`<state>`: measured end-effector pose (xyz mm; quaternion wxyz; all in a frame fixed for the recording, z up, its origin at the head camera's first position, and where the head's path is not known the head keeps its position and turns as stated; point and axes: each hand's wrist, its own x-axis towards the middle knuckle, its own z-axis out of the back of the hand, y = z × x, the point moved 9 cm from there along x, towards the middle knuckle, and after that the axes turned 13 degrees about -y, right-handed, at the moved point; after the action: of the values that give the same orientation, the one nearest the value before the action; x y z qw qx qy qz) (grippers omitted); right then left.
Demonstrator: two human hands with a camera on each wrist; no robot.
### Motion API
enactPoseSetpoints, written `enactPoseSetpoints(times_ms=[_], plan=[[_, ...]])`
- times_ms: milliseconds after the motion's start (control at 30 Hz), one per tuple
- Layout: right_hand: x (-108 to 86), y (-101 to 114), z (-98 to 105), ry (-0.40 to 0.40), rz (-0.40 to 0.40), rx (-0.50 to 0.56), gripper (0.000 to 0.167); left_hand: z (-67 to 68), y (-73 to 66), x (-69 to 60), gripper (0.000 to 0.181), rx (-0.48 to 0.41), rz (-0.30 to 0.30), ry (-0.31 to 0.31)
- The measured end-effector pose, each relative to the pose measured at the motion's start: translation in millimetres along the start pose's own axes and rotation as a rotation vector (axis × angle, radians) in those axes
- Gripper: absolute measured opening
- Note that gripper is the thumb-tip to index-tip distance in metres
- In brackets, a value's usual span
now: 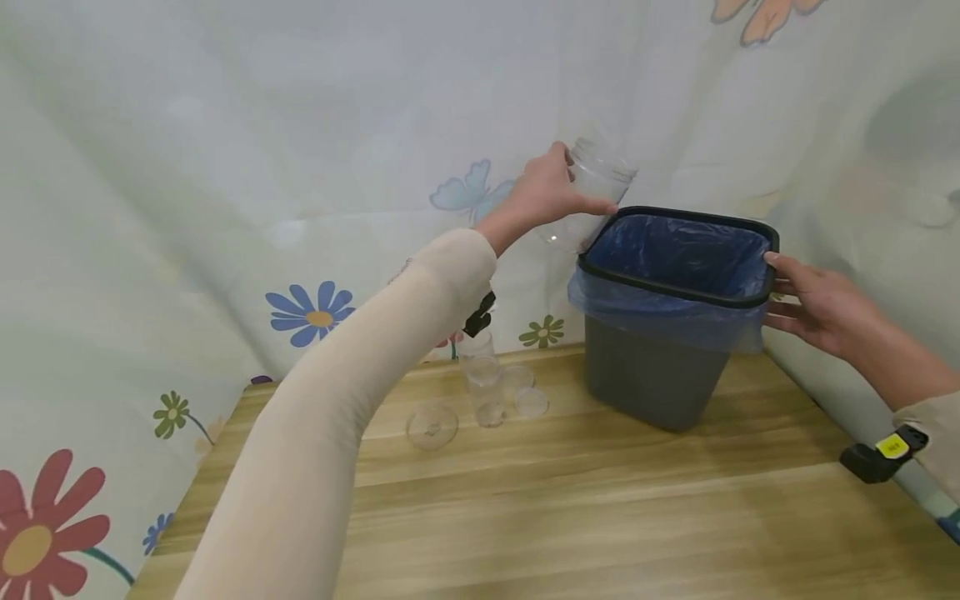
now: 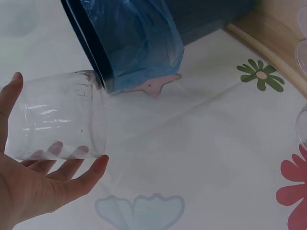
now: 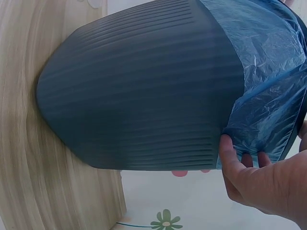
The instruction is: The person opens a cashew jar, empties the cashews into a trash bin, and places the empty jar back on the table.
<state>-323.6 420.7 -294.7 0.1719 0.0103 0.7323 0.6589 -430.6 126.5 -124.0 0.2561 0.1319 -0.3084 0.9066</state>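
Note:
My left hand (image 1: 542, 190) grips a clear plastic jar (image 1: 600, 179) by its sides, with the thumb on one side and fingers on the other. The jar is tilted, its threaded mouth uppermost, beside the left rim of a dark grey trash bin (image 1: 648, 367). In the left wrist view, one end of the jar (image 2: 60, 117) appears against the bin's edge; whether they touch I cannot tell. A blue trash bag (image 1: 667, 242) lines the bin and folds over its outside. My right hand (image 1: 821, 308) holds the bin's right rim, thumb on top, fingers against the bag outside.
Several clear plastic pieces lie on the wooden table (image 1: 570, 517) left of the bin: a cylindrical container (image 1: 486, 387), a small round lid (image 1: 532, 403) and a larger disc (image 1: 432, 427) among them. A flower-and-butterfly curtain (image 1: 337, 125) hangs close behind the bin.

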Motion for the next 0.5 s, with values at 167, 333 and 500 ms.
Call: enactPoseSetpoints(times_ms=[167, 333, 500], plan=[[-2.2, 1.0, -1.8, -0.008, 0.004, -0.019, 0.075, 9.5, 8.4, -2.9, 0.094, -0.102, 0.043, -0.022], [-3.9, 2.9, -2.8, -0.015, 0.016, -0.022, 0.074, 17.8, 18.2, -9.6, 0.093, -0.245, 0.12, -0.023], [-5.3, 5.3, -3.5, -0.016, 0.024, -0.01, 0.085, 26.8, 27.4, -18.6, 0.095, -0.402, 0.165, -0.029]])
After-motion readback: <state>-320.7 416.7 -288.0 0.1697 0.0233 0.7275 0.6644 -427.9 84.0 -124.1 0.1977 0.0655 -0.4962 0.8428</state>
